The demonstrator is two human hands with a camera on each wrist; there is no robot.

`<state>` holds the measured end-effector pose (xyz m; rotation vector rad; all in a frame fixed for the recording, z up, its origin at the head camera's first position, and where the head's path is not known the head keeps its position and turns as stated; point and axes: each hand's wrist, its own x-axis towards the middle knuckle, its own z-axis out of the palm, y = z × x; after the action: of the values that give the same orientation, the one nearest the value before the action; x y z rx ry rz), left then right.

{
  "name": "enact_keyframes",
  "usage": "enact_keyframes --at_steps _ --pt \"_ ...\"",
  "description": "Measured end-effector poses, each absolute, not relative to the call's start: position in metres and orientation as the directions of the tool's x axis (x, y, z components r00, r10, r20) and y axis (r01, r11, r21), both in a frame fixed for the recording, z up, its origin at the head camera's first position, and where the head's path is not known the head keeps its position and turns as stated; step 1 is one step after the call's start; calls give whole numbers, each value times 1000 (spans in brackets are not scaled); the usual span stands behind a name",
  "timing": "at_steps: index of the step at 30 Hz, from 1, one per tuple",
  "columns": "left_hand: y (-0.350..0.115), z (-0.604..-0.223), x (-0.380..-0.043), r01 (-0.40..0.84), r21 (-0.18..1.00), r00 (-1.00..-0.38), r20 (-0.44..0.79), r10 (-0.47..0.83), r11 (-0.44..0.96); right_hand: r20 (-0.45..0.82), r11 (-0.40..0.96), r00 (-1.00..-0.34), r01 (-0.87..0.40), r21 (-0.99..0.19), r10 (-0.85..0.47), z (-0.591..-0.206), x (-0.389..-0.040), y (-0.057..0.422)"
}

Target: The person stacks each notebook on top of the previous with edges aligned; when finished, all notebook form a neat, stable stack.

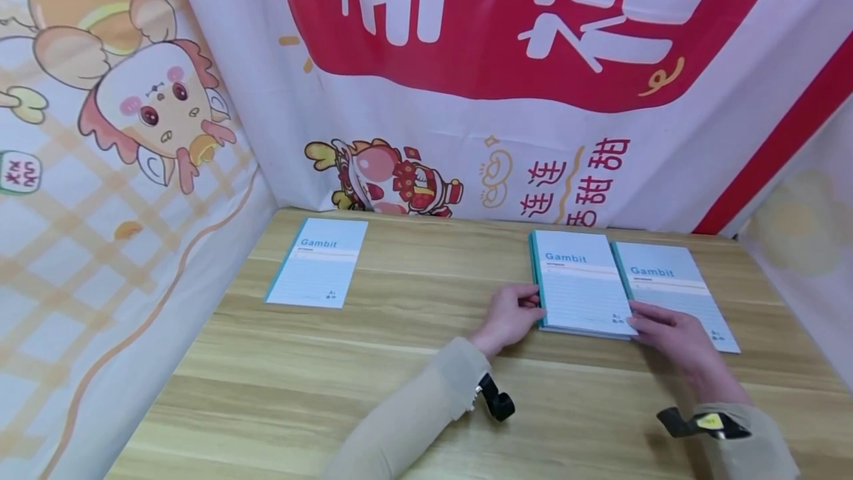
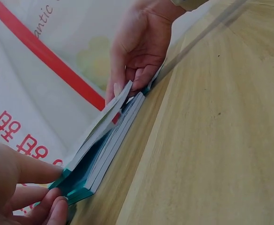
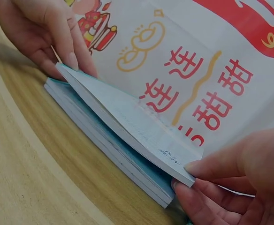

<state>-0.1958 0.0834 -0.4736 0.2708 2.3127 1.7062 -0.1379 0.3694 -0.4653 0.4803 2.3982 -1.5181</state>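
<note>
Both hands hold the top "Gambit" notebook (image 1: 580,284), a pale blue and white one with a teal spine, by its two sides. My left hand (image 1: 509,317) pinches the spine edge, thumb above and fingers below. At the opposite edge my right hand (image 1: 676,335) grips the lower right corner between thumb and fingers. In the right wrist view this notebook tilts a little above a stack of notebooks (image 3: 113,154), with a gap between them. Another matching notebook (image 1: 673,287) lies flat just right of the stack, partly behind my right hand.
A single Gambit notebook (image 1: 318,265) lies flat toward the far left of the wooden table (image 1: 300,384). Printed cloth hangings (image 1: 266,95) stand along the back and both sides. Dark straps with clips (image 1: 496,398) sit on the sleeves.
</note>
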Motion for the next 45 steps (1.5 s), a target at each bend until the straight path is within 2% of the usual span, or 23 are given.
enact_keyframes --at_steps 7,18,31,45 --pt "84 -475 -198 14 934 -949 -100 299 356 -387 464 -913 401 -790 131 -460 -138 360" --pt "86 -473 -198 63 892 -949 -85 303 447 -330 591 -919 391 -705 215 -453 -140 343" --pt "87 -473 -197 64 894 -949 -84 305 444 -318 627 -914 404 -666 251 -450 -141 336" --pt "86 -473 -196 114 890 -946 -38 322 441 -302 666 -927 369 -648 221 -454 -139 337"
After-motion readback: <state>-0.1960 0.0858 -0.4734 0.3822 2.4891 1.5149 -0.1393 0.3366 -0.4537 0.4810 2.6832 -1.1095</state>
